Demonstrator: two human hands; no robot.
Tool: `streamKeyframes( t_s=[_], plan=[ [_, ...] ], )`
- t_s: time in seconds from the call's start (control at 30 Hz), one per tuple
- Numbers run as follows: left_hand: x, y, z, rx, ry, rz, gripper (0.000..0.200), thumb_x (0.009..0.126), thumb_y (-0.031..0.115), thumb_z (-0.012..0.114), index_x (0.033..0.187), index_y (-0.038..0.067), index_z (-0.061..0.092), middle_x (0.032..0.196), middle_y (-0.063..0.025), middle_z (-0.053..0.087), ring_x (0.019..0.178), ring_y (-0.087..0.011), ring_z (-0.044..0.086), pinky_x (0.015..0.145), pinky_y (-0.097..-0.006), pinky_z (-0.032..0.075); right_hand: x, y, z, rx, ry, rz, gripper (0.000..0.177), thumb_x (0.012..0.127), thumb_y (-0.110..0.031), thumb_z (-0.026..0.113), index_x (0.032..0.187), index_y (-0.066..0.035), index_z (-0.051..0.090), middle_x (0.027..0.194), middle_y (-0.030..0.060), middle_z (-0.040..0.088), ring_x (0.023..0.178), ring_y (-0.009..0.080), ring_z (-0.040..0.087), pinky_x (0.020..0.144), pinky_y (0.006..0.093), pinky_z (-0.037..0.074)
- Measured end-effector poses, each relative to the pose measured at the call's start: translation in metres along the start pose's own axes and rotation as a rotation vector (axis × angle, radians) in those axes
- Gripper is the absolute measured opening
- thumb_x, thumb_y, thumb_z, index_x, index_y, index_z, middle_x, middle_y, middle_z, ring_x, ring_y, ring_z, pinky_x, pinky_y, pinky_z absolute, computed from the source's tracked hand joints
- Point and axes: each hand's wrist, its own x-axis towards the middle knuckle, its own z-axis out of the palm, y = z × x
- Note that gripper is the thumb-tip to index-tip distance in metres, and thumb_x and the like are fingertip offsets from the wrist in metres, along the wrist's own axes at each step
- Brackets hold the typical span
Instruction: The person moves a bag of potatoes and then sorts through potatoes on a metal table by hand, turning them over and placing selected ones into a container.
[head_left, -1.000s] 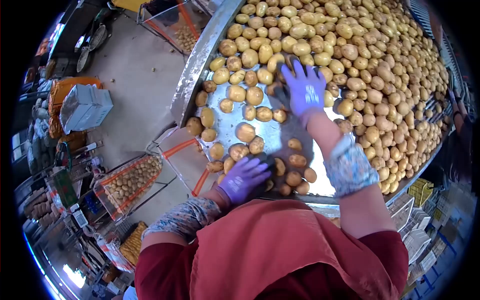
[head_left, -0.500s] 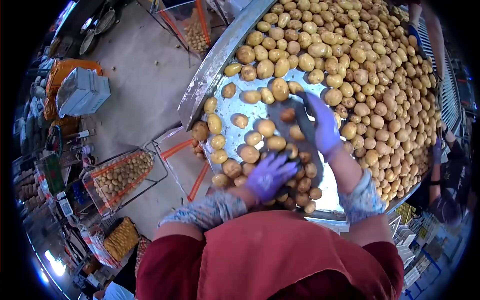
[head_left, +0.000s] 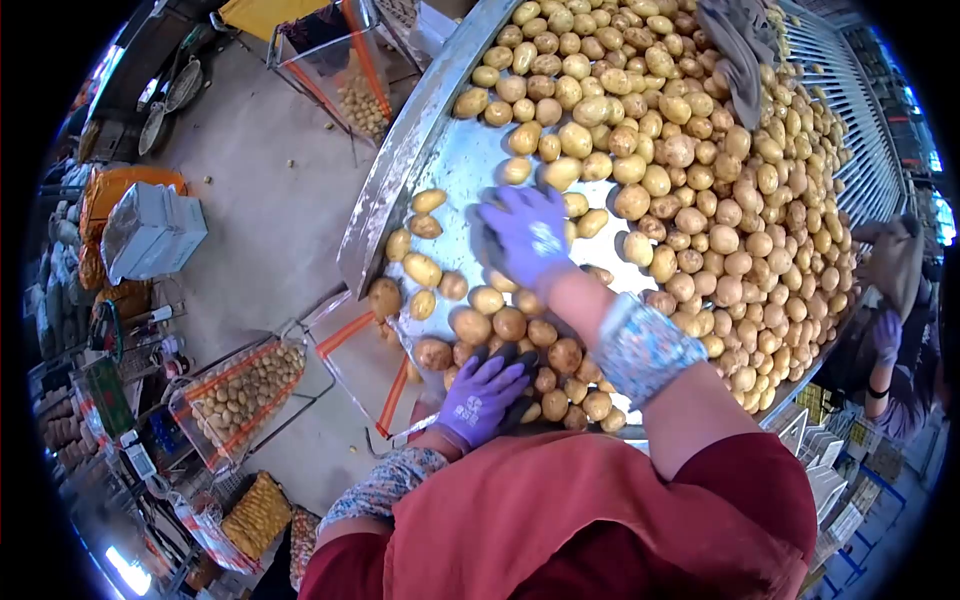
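Observation:
My right hand (head_left: pixel 528 232), in a purple glove with dark parts at the fingers, lies palm down over the metal tray (head_left: pixel 445 170), fingers spread. Loose potatoes (head_left: pixel 593 222) are right beside it, and whatever lies under its palm is hidden. Nearer my body, my left hand (head_left: pixel 478 402), gloved alike, rests with fingers apart against a cluster of potatoes (head_left: pixel 508 324). Its fingertips touch the near side of this cluster. No potato is seen gripped in either hand.
A large potato heap (head_left: pixel 740 230) covers the tray's right side, beside a slatted rack (head_left: pixel 845 110). Grey cloth (head_left: pixel 735 55) lies over the heap's far end. Bagged potatoes (head_left: pixel 248 392) hang on a frame at left. A co-worker's gloved hand (head_left: pixel 886 336) shows at right.
My right hand has swept left across the tray and now lies flat. My left hand has shifted left and towards my body. Potatoes near both hands have moved; grey cloth now shows on the heap.

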Motion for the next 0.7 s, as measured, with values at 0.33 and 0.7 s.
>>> streamKeyframes(
  t_s=[0.33, 0.7],
  plan=[
    [0.0, -0.006, -0.015, 0.046, 0.174, 0.072, 0.039, 0.082, 0.022, 0.065, 0.12, 0.013, 0.063, 0.132, -0.0162, 0.055, 0.122, -0.0375, 0.05, 0.103, -0.0525, 0.037, -0.156, 0.021, -0.071, 0.973, -0.245, 0.704, 0.048, 0.093, -0.041, 0.06, 0.129, -0.009, 0.056, 0.115, 0.0156, 0.062, 0.105, 0.0274, 0.063, 0.09, 0.0377, 0.051],
    [0.007, 0.013, 0.022, 0.168, -0.182, 0.486, 0.05, 0.087, 0.032, 0.06, 0.135, 0.017, 0.055, 0.138, -0.0159, 0.05, 0.131, -0.0418, 0.04, 0.108, -0.0565, 0.027, -0.293, -0.042, -0.228, 1.489, 0.501, 0.941, 0.041, 0.098, -0.037, 0.057, 0.127, -0.008, 0.053, 0.097, 0.0016, 0.061, 0.077, 0.0105, 0.058, 0.068, 0.028, 0.05]
  ],
)
